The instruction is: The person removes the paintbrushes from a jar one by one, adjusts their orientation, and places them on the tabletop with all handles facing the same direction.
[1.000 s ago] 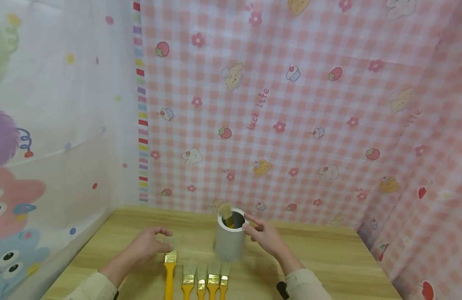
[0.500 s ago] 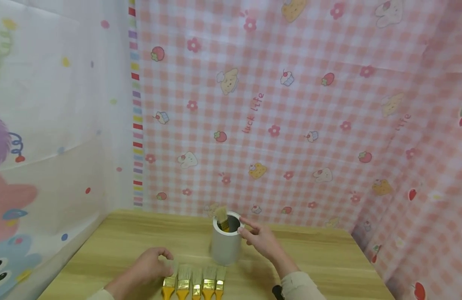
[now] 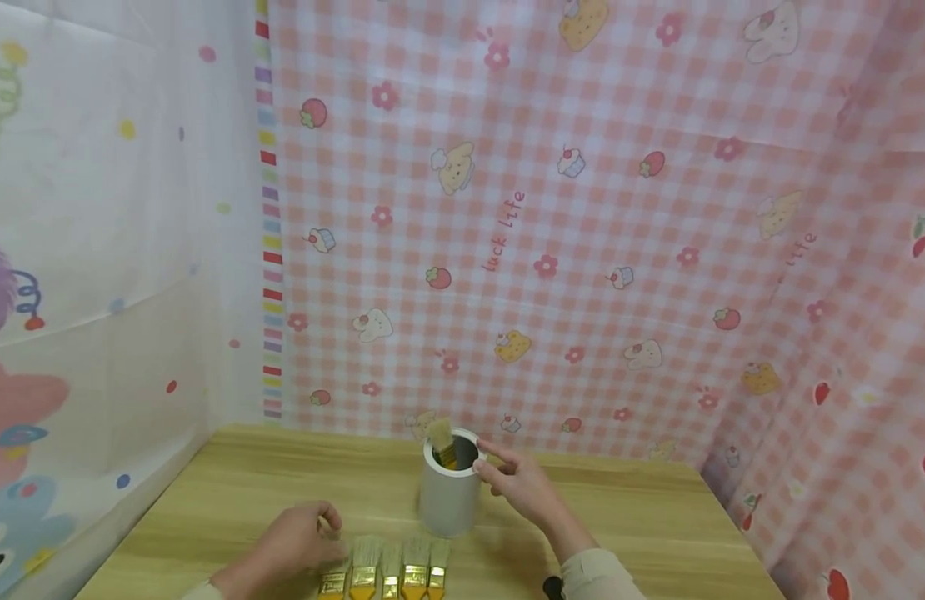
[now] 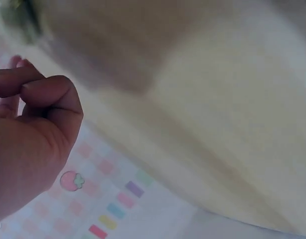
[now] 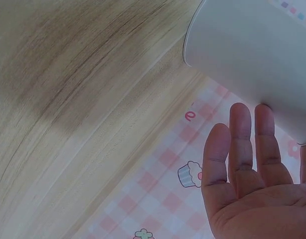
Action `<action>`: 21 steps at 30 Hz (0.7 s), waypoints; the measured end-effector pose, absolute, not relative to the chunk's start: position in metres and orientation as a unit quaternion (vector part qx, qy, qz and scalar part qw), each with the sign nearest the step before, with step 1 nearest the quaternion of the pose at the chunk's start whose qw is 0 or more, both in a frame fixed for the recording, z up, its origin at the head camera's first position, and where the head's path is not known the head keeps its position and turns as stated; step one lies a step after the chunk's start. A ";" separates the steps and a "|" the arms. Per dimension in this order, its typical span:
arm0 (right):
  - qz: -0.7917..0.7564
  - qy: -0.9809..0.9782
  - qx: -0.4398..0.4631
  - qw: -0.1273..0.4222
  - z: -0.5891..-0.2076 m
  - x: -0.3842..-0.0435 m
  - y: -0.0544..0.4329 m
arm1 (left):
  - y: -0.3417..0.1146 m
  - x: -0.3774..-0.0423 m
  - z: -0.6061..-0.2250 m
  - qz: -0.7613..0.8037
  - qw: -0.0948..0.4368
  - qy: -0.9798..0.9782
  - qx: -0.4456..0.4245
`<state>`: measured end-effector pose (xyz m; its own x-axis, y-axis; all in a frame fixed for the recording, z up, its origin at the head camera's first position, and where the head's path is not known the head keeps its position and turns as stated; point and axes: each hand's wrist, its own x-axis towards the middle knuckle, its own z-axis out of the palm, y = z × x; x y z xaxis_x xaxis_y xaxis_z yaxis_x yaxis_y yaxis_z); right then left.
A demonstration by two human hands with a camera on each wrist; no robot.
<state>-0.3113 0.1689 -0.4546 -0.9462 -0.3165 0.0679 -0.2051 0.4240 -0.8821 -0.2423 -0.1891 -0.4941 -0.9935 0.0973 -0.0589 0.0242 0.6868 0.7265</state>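
Note:
A light grey cylindrical can (image 3: pixel 447 504) stands upright on the table with one paintbrush (image 3: pixel 441 437) in it, bristles up. My right hand (image 3: pixel 518 483) rests its thumb and index finger at the right side of the rim; in the right wrist view its other fingers are fairly straight beside the can wall (image 5: pixel 247 55). Several yellow paintbrushes (image 3: pixel 365 575) lie side by side, bristles away from me. My left hand (image 3: pixel 301 537) is at the bristle tips of the leftmost paintbrush (image 3: pixel 333 582), fingers loosely bent. A blurred brush end (image 4: pixel 21 22) appears in the left wrist view, apart from the bent index finger.
A wooden table (image 3: pixel 620 517) is bounded by a pink checked curtain (image 3: pixel 567 308) at the back and a white patterned one (image 3: pixel 125 350) at the left. A dark object (image 3: pixel 553 587) shows beside the right sleeve.
The leftmost paintbrush has slid toward me into line with the others, and my left hand has come nearer with it. My right hand stays at the can. The head view has tilted up slightly.

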 end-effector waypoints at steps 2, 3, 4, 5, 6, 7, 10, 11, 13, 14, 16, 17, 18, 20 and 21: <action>-0.513 0.843 -0.154 0.050 -0.455 -0.311 0.168 | -0.182 -0.251 -0.484 0.382 0.023 0.924 0.025; -0.513 0.844 -0.150 0.050 -0.456 -0.311 0.167 | -0.176 -0.256 -0.479 0.377 0.009 0.926 0.024; -0.513 0.844 -0.148 0.049 -0.456 -0.311 0.167 | -0.169 -0.262 -0.472 0.367 -0.006 0.930 0.023; -0.513 0.844 -0.146 0.049 -0.456 -0.311 0.166 | -0.161 -0.267 -0.465 0.356 -0.023 0.934 0.024; -0.513 0.845 -0.146 0.049 -0.456 -0.310 0.165 | -0.153 -0.273 -0.459 0.352 -0.041 0.935 0.030; -0.513 0.844 -0.145 0.049 -0.456 -0.310 0.166 | -0.142 -0.279 -0.453 0.350 -0.057 0.934 0.038; -0.515 0.843 -0.149 0.049 -0.455 -0.310 0.167 | -0.111 -0.294 -0.440 0.368 -0.100 0.923 0.056; -0.514 0.843 -0.153 0.047 -0.455 -0.310 0.168 | -0.103 -0.298 -0.438 0.377 -0.111 0.917 0.061; -0.513 0.843 -0.155 0.047 -0.454 -0.310 0.167 | -0.088 -0.304 -0.435 0.389 -0.129 0.910 0.064; -0.513 0.843 -0.156 0.048 -0.454 -0.310 0.167 | -0.083 -0.306 -0.434 0.393 -0.137 0.907 0.066; -0.512 0.843 -0.157 0.049 -0.454 -0.310 0.167 | -0.074 -0.310 -0.434 0.390 -0.152 0.906 0.066; -0.511 0.844 -0.156 0.049 -0.455 -0.310 0.167 | -0.070 -0.311 -0.433 0.385 -0.161 0.906 0.068; -0.512 0.844 -0.154 0.050 -0.455 -0.309 0.167 | -0.067 -0.313 -0.433 0.380 -0.169 0.907 0.071; -0.513 0.843 -0.154 0.046 -0.454 -0.309 0.168 | -0.061 -0.316 -0.433 0.366 -0.186 0.908 0.079; -0.513 0.843 -0.154 0.043 -0.454 -0.309 0.168 | -0.059 -0.318 -0.432 0.361 -0.191 0.909 0.079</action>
<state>-0.3094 0.1683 -0.4544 -0.9487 -0.3046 0.0852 -0.2155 0.4255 -0.8789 -0.3176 -0.0587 -0.4325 -0.9146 0.0066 0.4043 0.2819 0.7271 0.6260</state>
